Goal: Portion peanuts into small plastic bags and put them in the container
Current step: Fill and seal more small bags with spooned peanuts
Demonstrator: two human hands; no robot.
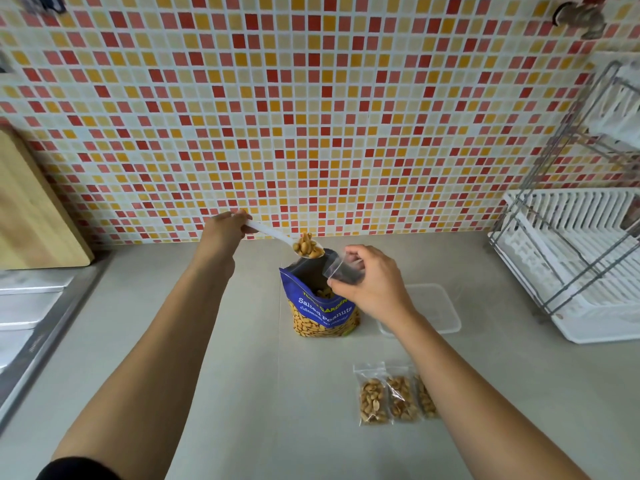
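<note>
Three filled bags (394, 398) lie side by side on the counter (242, 341) at lower centre-right of the frame, the rightmost partly hidden by the right forearm. The step in hand appears to be filling a fourth bag. The left hand (221, 233) grips the handle of a white plastic spoon (273, 235) with its fingers curled round it, and the bowl carries a heap of peanuts (307, 247) above the open blue pouch (322, 306) at frame centre. The right hand (372, 284) pinches an empty small plastic bag (341, 270) just beside the spoon bowl, above the pouch mouth. The next move likely calls for the bag mouth to be held open under the spoon tip and the spoon tilted slowly, so that strays fall back into the pouch. The clear container (440, 306) stands on the counter right of the pouch, partly behind the right wrist; no filled bag is visible in it. The pouch label reads "Salted Peanuts" in white. A yellow line above it shows "GARDEN", with the rest folded away. Small script below is not legible.
</note>
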